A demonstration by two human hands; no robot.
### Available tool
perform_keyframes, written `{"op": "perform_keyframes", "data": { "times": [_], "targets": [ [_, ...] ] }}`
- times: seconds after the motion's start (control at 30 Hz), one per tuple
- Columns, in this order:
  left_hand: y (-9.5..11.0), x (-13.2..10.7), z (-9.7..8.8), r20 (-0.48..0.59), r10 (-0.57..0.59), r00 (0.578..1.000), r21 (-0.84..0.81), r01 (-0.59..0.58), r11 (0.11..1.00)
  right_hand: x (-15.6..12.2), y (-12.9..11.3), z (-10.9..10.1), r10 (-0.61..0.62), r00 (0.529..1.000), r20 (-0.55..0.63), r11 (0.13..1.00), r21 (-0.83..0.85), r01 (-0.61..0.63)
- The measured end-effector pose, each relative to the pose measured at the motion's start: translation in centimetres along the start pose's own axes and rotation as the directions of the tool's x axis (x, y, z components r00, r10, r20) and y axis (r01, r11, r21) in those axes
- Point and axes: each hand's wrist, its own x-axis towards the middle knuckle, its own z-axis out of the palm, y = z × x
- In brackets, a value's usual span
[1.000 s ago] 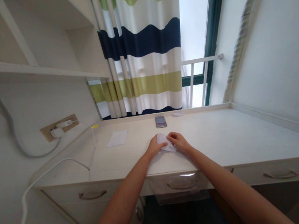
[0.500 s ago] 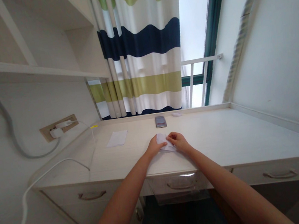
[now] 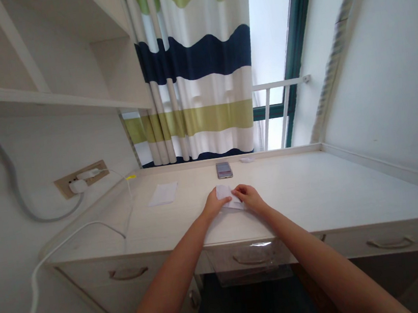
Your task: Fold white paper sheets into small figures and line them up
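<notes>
A folded sheet of white paper (image 3: 224,193) lies on the white desk (image 3: 306,190), and its lower tip pokes out between my hands. My left hand (image 3: 214,205) holds its left side with the fingers on top. My right hand (image 3: 248,196) pinches the right side, fingertips pressed on the fold. Both hands rest close together near the desk's front edge. Ahead of them lie a smartphone (image 3: 224,170) and a flat white paper sheet (image 3: 163,194). The part of the fold under my fingers is hidden.
A white cable (image 3: 36,282) runs from the desk's left side down past the drawers, and a charger sits in a wall socket (image 3: 77,184). A small white scrap (image 3: 247,159) lies by the back edge. Drawers with handles sit under the desk front; a shelf overhangs at left.
The view has drifted slightly. The folded paper's upper corner sits a little further left, and both hands remain on it.
</notes>
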Motion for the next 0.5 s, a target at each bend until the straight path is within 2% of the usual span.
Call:
{"op": "perform_keyframes", "data": {
  "times": [0.1, 0.23, 0.5],
  "targets": [
    [0.13, 0.06, -0.07, -0.044, -0.002, 0.999, 0.019, 0.003, 1.0, -0.05, -0.1, -0.01, -0.015, 1.0, 0.009, 0.999, -0.028, 0.015],
    [0.14, 0.16, -0.11, -0.047, 0.005, 0.999, 0.018, -0.005, 1.0, -0.1, -0.21, -0.08, -0.044, 0.999, -0.009, 0.996, -0.076, 0.043],
    [0.11, 0.27, -0.23, -0.114, -0.001, 0.993, 0.015, 0.002, 1.0, -0.19, -0.23, 0.03, 0.025, 0.999, 0.02, 1.0, -0.004, -0.025]
  ]
}}
